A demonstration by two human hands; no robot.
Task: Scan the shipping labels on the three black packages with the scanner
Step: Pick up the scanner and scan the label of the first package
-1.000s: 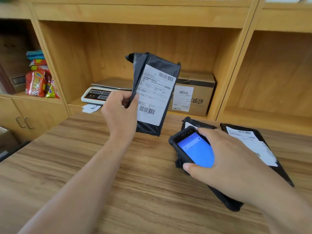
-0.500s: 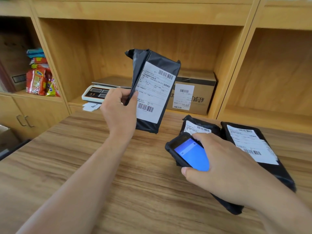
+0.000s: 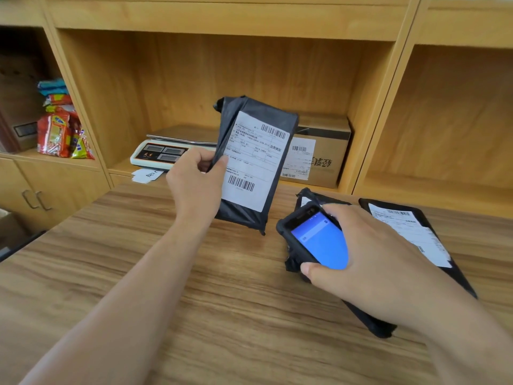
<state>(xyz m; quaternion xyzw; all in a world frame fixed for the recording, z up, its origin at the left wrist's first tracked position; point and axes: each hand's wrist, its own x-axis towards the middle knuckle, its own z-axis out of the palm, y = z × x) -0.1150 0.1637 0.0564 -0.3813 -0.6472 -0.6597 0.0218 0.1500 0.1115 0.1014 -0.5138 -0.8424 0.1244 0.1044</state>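
Observation:
My left hand grips the left edge of a black package, held upright above the wooden table with its white shipping label facing me. My right hand holds the black handheld scanner, blue screen lit, just right of and below that package, its top end towards the label. A second black package lies on the table, mostly hidden under the scanner and my right hand. The third black package lies flat at the right, label up.
The shelf unit behind the table holds a weighing scale, a labelled cardboard box and paper slips. Snack packets fill the left compartment, above a cupboard with handles. The right compartment has nothing in it.
The held package has dropped lower, its bottom edge now close to the table. The scanner stays beside it in my right hand, shifting only slightly.

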